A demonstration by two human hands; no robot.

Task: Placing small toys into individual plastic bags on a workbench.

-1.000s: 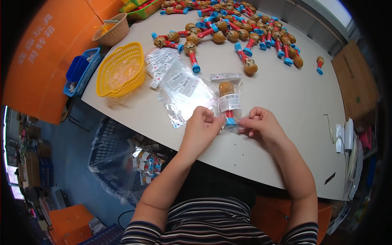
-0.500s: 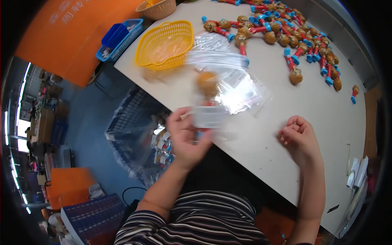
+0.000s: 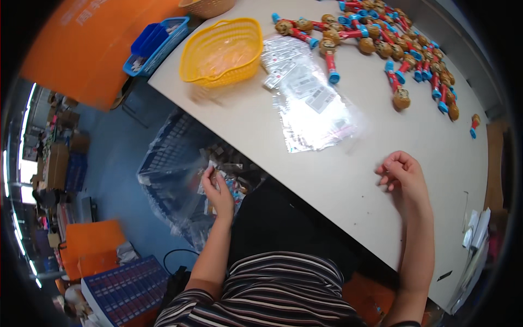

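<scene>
Head | left hand (image 3: pixel 219 191) — spread over one blue crate (image 3: pixel 163 147) | right hand (image 3: pixel 401 171) — slack, half-curled | one yellow basket (image 3: pixel 224 78)

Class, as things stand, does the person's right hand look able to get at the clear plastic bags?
Probably yes: the right hand looks empty, and only tabletop seems to lie between it and the clear plastic bags.

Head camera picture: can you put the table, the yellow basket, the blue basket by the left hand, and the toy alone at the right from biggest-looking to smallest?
1. Table
2. Blue basket, even partly hidden
3. Yellow basket
4. Lone toy
</scene>
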